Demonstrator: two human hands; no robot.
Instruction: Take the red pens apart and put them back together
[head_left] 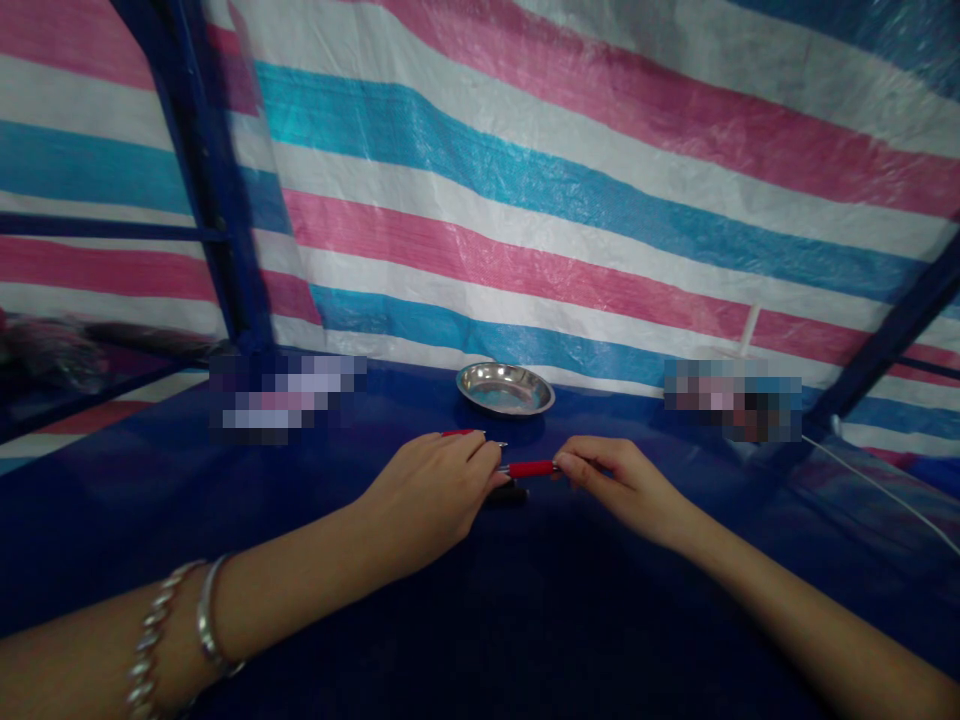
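Note:
A red pen [531, 468] lies level between my two hands, just above the blue table. My left hand [439, 490] is closed at the pen's left end, its fingertips partly hidden behind the hand. The other end is pinched between the thumb and fingers of my right hand [619, 480]. Beyond my left knuckles shows part of a second red pen [459, 433], mostly covered by the hand. Below the held pen, close to my left fingers, lies a dark, slim object [514, 493] whose kind I cannot make out.
A shiny round metal dish [506, 390] stands behind my hands on the blue tabletop [360, 430]. Blurred-out items sit at the back left [289, 398] and back right [731, 398]. A white cord [877, 485] runs along the right. Blue frame posts and a striped sheet [525, 230] rise behind.

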